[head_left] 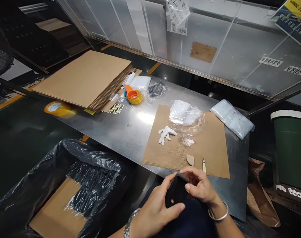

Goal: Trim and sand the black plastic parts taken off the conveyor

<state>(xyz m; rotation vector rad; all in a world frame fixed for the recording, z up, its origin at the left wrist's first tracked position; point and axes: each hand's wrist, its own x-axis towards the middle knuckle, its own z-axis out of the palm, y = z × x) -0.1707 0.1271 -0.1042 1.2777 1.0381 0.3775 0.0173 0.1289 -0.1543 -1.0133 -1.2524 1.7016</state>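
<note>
Close to my body, below the table's front edge, a black flat object (176, 190) is held between both hands. Its kind is hard to make out against my dark clothes. My left hand (156, 203) grips its left side, fingers behind and thumb in front. On the other side, my right hand (201, 185) has its fingertips at the top and right edge. Just beyond the hands, a beige wedge-shaped piece (190, 160) and a small knife with a pale handle (204, 165) lie on a cardboard sheet (155, 152). White gloves (166, 134) rest farther back.
Clear plastic bags (186, 114) lie on the cardboard; a wrapped packet (232, 118) is right of it. Stacked cardboard (86, 79) and tape rolls (134, 96) occupy the metal table's (110, 127) left. A black-lined bin (58, 152) stands front left, a green bin (291, 148) right.
</note>
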